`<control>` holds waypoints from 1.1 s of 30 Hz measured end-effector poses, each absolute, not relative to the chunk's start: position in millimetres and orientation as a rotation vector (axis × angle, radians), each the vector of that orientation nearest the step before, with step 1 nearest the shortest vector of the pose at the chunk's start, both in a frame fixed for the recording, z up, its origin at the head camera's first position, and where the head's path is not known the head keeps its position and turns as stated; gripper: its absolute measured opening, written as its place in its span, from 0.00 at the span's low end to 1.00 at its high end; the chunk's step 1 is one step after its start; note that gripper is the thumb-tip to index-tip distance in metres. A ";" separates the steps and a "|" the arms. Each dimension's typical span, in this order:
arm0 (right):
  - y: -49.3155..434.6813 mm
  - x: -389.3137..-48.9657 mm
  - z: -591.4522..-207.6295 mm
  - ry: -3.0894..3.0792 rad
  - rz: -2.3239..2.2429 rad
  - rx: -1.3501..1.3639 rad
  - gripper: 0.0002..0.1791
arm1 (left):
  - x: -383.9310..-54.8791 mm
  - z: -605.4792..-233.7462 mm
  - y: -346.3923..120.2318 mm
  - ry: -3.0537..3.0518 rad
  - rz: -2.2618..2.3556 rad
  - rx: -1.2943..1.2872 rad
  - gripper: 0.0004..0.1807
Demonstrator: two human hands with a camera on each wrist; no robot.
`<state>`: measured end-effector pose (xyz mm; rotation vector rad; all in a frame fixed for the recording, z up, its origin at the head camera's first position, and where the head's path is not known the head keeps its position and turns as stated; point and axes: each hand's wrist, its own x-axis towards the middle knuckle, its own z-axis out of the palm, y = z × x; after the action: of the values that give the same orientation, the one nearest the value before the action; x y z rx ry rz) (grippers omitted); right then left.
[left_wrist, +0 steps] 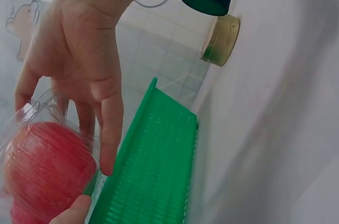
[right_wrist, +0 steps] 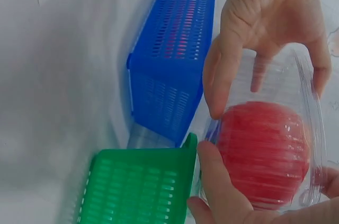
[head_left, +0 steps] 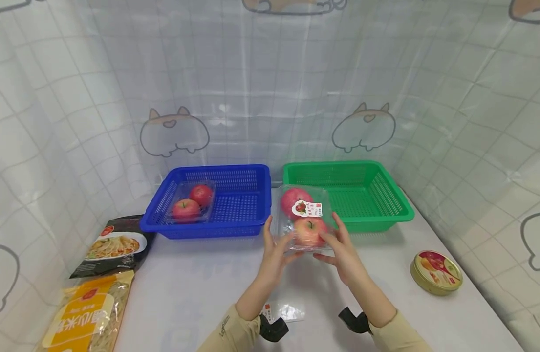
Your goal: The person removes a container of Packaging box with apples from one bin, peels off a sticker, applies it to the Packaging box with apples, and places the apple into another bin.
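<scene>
A clear plastic box of apples (head_left: 311,232) with a white label is held up between my two hands, in front of the gap between the baskets. My left hand (head_left: 276,252) grips its near left side, while my right hand (head_left: 345,254) grips the near right side. In the left wrist view, the right hand (left_wrist: 87,54) spreads its fingers along the box wall; a red apple (left_wrist: 50,163) shows through the plastic. From the right wrist, the left hand (right_wrist: 270,12) curls over the opposite side of the box.
A blue basket (head_left: 234,230) holding another box of two apples (head_left: 186,210) stands behind left; a green basket (head_left: 366,226) stands behind right. Black (head_left: 116,244) and yellow (head_left: 87,313) food bags lie at left, a round tin (head_left: 436,273) at right. Clear packaging (head_left: 291,313) lies near the front.
</scene>
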<state>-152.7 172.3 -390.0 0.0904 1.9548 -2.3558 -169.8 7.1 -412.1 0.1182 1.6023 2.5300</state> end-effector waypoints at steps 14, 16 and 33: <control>189.6 -158.1 -374.3 1.939 -2.451 0.129 0.36 | -182.2 -408.0 20.0 1.623 2.506 0.339 0.45; 193.4 -159.9 -370.6 1.920 -2.468 0.159 0.35 | -180.3 -398.9 20.4 1.650 2.456 0.280 0.45; 257.3 -189.8 -356.1 1.766 -2.557 0.156 0.38 | -208.3 -413.7 19.2 2.040 2.235 0.102 0.42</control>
<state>-189.8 257.3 -356.1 0.1565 1.7655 -2.5570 -208.3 19.2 -413.7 0.1021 2.0399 2.2354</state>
